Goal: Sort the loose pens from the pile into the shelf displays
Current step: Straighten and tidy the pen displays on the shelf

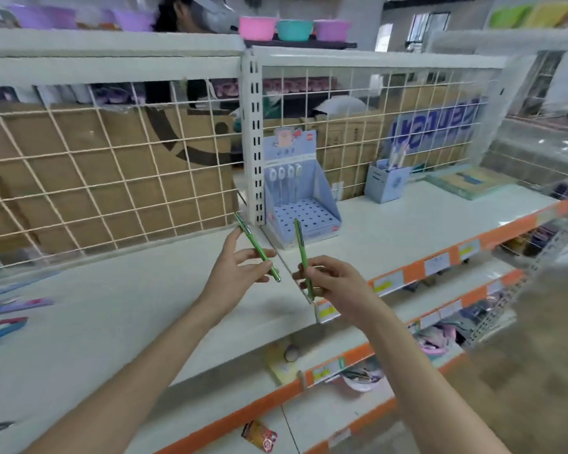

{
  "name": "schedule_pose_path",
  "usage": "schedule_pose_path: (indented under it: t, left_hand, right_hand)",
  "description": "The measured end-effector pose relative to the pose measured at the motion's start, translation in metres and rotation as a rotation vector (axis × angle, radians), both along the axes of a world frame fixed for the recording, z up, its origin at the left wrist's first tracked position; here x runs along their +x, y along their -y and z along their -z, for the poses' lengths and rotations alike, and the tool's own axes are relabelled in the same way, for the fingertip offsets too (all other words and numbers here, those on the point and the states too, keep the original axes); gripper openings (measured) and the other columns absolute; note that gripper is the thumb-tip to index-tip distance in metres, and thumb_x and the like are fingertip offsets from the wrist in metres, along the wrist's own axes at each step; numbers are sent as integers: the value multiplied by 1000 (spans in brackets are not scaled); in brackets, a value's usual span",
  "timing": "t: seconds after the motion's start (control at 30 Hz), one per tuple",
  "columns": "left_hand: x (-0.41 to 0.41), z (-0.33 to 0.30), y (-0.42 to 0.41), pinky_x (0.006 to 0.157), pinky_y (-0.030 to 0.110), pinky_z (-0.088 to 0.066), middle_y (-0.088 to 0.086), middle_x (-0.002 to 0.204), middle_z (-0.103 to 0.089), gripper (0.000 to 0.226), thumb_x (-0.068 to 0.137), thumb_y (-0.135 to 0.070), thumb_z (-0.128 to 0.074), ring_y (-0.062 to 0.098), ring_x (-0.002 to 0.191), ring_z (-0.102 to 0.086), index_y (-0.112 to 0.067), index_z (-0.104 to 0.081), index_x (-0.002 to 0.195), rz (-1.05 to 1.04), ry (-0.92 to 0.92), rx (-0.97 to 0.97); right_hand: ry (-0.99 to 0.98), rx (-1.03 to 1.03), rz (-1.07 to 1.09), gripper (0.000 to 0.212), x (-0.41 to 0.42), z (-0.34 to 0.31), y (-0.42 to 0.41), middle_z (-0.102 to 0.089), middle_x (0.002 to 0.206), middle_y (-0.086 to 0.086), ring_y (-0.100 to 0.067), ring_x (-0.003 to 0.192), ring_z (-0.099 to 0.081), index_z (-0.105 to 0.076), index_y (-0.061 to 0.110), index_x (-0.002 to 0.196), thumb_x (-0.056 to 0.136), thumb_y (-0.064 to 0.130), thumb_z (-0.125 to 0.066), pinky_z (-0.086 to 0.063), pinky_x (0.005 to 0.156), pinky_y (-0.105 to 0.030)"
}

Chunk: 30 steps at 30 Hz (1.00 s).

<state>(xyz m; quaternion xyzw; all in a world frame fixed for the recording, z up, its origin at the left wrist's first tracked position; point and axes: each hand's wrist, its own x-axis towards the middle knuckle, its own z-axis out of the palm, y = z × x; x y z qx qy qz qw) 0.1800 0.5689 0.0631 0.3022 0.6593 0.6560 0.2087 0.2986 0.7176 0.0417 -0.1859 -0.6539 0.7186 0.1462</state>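
White shelf (391, 224), wire grid backing. Blue pen display (304, 221) by the upright post, few pens in it. Left hand (233, 270) pinches a green pen (258, 249); right hand (332, 278) grips another green pen (300, 247), both above the shelf.

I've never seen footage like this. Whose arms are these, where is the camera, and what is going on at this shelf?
There is no machine here: a person wears a wide-angle camera on the head, so you look down their arms. The left hand pinches one green pen, tilted; the right hand holds a second green pen nearly upright. Ahead on the white shelf stands a blue display stand with a holed base and a few pens in its back row, and farther right a small blue pen box. More loose pens lie at far left.
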Motion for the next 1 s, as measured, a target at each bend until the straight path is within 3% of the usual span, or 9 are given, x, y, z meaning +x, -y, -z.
schedule_pose_path:
  t: [0.23, 0.43, 0.57, 0.67, 0.73, 0.83, 1.0]
  left_hand:
    - [74, 9, -124, 65, 24, -56, 5, 97, -70, 95, 83, 6, -63, 19, 71, -69, -29, -2, 147, 220, 104, 33]
    - [121, 12, -206, 67, 25, -57, 4, 96, -68, 94, 81, 6, -65, 15, 65, -69, -28, -7, 146, 385, 112, -3]
    - [136, 16, -259, 66, 25, -57, 13, 105, -66, 94, 80, 6, -66, 17, 70, -69, -31, -9, 145, 443, 123, -22]
    - [140, 21, -310, 74, 34, -58, 9, 104, -67, 93, 80, 3, -67, 21, 74, -70, -34, -9, 144, 486, 117, -37]
    - [141, 26, -350, 71, 31, -58, 8, 103, -66, 94, 80, 5, -66, 19, 70, -70, -33, -9, 144, 507, 132, -22]
    - [142, 30, -412, 66, 24, -56, 7, 100, -66, 95, 79, 8, -66, 18, 66, -69, -31, -9, 144, 494, 148, -7]
    - [131, 28, -504, 66, 25, -56, 11, 98, -66, 97, 78, 8, -67, 23, 68, -68, -31, -8, 145, 425, 166, -33]
  right_hand:
    - [-41, -77, 272, 26, 97, -4, -95, -63, 82, -14, -25, 70, -66, -57, 4, 117, 91, -1, -54, -53, 66, -29]
    - [-34, -45, 448, 21, 151, -4, -158, -57, 88, -16, -24, 75, -69, -60, 6, 103, 87, -6, -58, -59, 72, -31]
    - [7, -28, 531, 24, 170, 4, -202, -58, 100, -29, -31, 85, -68, -60, 0, 108, 85, -7, -59, -58, 78, -35]
    - [7, -19, 573, 29, 181, 6, -242, -60, 92, -23, -23, 77, -70, -57, -5, 113, 84, -10, -57, -57, 68, -27]
    - [17, 8, 597, 25, 186, 6, -275, -61, 85, -17, -18, 71, -70, -59, -2, 107, 84, -11, -55, -54, 63, -21]
    - [46, 36, 619, 23, 187, 2, -336, -59, 88, -19, -18, 71, -68, -61, 4, 101, 84, -11, -57, -53, 62, -21]
    - [82, 27, 615, 27, 173, -14, -432, -60, 86, -17, -20, 74, -67, -59, -1, 108, 83, -9, -60, -56, 65, -23]
